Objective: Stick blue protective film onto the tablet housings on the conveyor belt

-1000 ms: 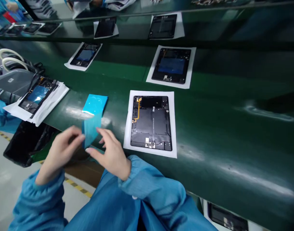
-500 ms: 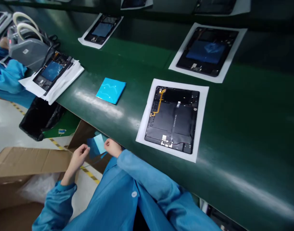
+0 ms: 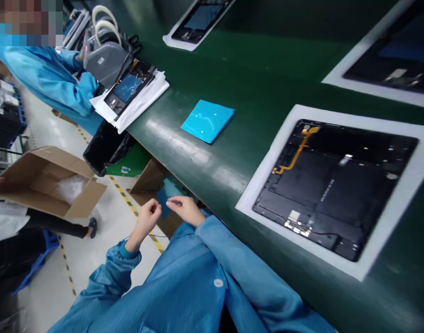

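I take my bearings from the blue stack [image 3: 207, 121], flat on the bench [image 3: 253, 88]. Both hands are on the wearer's side of the stack, out past the bench's edge. The left hand [image 3: 147, 217] has thumb and fingers drawn together at the tips; the right hand [image 3: 187, 210] makes a similar pinch just beside it, the two not touching. A blue sheet [image 3: 164, 201] shows between and behind them, also on the wearer's side of the stack; I cannot tell whether either hand's fingers grip it. To the stack's right I see an opened tablet [image 3: 329, 189] on white paper [image 3: 273, 157], an orange ribbon [image 3: 298, 155] along one side. To the stack's left, a pile of papers [image 3: 142, 107] carries another unit [image 3: 129, 89], near a grey machine [image 3: 106, 64] and a co-worker's sleeve [image 3: 76, 95].
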Demonstrator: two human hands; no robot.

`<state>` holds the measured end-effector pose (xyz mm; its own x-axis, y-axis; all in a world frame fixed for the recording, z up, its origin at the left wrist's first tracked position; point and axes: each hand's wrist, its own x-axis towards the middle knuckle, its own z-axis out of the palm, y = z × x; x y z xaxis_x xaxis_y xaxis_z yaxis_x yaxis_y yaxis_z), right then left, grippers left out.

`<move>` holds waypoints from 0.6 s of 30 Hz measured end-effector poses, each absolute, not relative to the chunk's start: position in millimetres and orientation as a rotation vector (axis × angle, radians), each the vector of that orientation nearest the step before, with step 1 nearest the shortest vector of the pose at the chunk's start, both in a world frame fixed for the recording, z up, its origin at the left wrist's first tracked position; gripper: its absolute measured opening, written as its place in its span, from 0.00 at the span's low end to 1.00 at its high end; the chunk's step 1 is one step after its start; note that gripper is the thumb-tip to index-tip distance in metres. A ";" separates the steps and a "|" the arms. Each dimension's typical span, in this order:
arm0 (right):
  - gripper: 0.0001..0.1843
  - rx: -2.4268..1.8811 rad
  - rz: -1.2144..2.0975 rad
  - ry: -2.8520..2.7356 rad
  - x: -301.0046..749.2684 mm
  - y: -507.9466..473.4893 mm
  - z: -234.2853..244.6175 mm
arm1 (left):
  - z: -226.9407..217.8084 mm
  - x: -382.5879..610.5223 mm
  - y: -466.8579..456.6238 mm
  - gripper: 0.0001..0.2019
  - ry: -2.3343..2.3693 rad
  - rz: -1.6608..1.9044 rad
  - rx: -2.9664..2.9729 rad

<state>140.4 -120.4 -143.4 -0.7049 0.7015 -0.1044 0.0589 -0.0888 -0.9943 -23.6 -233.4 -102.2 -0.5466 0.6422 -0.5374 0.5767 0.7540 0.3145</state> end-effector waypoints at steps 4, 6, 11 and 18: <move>0.21 -0.650 1.948 -1.754 159.7 -127.7 -130.0 | -81.7 -3.6 -226.7 0.16 2.156 0.255 1.098; 0.22 -0.656 1.935 -1.726 170.6 -127.2 -120.2 | -68.9 1.5 -221.6 0.16 2.075 0.309 1.193; 0.22 -0.770 1.788 -1.690 183.8 -128.5 -98.5 | -44.2 8.9 -214.2 0.16 1.952 0.431 1.381; 0.17 -0.857 1.571 -1.773 196.1 -128.7 -89.4 | -34.3 -4.9 -198.0 0.14 1.997 0.660 1.566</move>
<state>196.1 -128.7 -89.4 -0.6027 0.7975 0.0254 0.0705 0.0850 -0.9939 -4.9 -198.0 -34.3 -0.2017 0.9746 -0.0975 0.7245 0.2155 0.6548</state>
